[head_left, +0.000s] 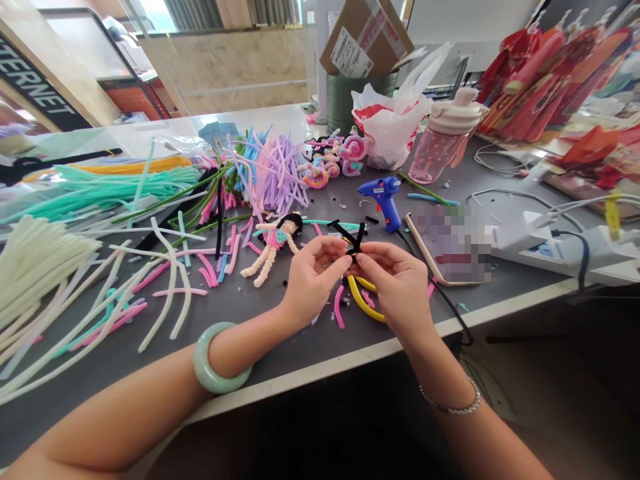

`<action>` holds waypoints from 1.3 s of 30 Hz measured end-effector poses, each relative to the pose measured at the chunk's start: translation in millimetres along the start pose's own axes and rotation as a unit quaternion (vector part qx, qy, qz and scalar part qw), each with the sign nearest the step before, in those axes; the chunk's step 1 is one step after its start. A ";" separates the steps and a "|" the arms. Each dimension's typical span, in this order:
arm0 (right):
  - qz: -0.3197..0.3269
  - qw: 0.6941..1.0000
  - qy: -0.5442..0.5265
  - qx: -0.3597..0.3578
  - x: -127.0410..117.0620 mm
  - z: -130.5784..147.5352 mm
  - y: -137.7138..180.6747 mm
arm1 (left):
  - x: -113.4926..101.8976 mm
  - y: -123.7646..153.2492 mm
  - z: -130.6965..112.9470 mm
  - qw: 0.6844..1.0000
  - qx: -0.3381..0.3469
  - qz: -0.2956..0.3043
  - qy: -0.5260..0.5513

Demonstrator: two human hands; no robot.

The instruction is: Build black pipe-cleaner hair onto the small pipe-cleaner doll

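Both my hands meet above the table near its front edge, pinching black pipe cleaners (359, 238) that cross each other. My left hand (315, 273) grips them from the left with thumb and fingers; a pale green bangle (201, 360) circles that forearm. From the right, my right hand (400, 283) pinches the same black pieces close to their crossing. Left of my hands lies a small pipe-cleaner doll (273, 248) with black hair and a pink top. Just below my fingers, a yellow pipe cleaner (361, 301) curves on the table, partly hidden by my right hand.
A blue glue gun (385, 200) lies beyond my hands, its cord running right. Near it are a phone (445, 247), a power strip (555, 250) and a pink bottle (440, 143). Bundles of coloured pipe cleaners (280, 167) and white ones (40, 273) cover the left side.
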State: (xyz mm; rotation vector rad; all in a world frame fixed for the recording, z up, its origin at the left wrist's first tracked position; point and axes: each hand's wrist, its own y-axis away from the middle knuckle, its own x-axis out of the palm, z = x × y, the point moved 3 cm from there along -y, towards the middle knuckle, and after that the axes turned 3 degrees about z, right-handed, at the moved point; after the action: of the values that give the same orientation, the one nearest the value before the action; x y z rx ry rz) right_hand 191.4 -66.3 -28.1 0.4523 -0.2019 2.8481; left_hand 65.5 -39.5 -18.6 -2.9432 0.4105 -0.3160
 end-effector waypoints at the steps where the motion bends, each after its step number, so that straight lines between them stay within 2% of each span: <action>1: -0.002 1.000 -0.007 0.007 -0.5 -0.5 -0.5 | -0.1 0.0 0.0 1.000 -0.001 0.000 0.008; 9: 0.030 0.997 -0.006 0.065 -7.0 3.7 -2.0 | -2.4 -5.2 3.4 0.999 -0.009 -0.014 0.031; 14: 0.036 0.997 0.049 0.053 -15.0 15.7 -6.0 | -2.3 -5.7 1.2 0.999 -0.019 0.004 0.026; 20: 0.068 0.990 0.117 0.049 -17.0 20.4 -8.6 | -1.2 -5.6 -3.8 0.998 -0.013 0.053 -0.013; 23: 0.066 0.993 0.068 0.075 -15.8 16.3 -7.3 | -2.3 -6.6 -3.1 0.999 -0.009 0.042 0.018; 26: 0.062 0.993 -0.030 0.101 -12.3 12.1 -4.9 | -1.1 -5.9 -1.2 0.998 -0.021 0.045 0.045; 30: 0.053 0.979 -0.127 0.147 -6.1 7.1 -1.6 | 2.6 -3.3 -2.6 0.998 -0.019 0.063 0.015; 34: 0.054 0.973 -0.147 0.168 -3.1 5.3 -0.5 | 4.0 -3.5 -5.6 0.998 -0.011 0.060 -0.016; 39: 0.053 0.979 -0.121 0.155 -7.6 7.2 0.2 | 3.0 -5.6 -6.0 0.998 -0.015 0.050 -0.017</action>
State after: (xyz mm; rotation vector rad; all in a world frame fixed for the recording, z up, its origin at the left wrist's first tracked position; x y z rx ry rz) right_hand 200.4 -69.4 -23.8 0.8786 0.1865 2.9299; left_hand 68.4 -35.8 -11.2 -2.9393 0.5607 -0.2482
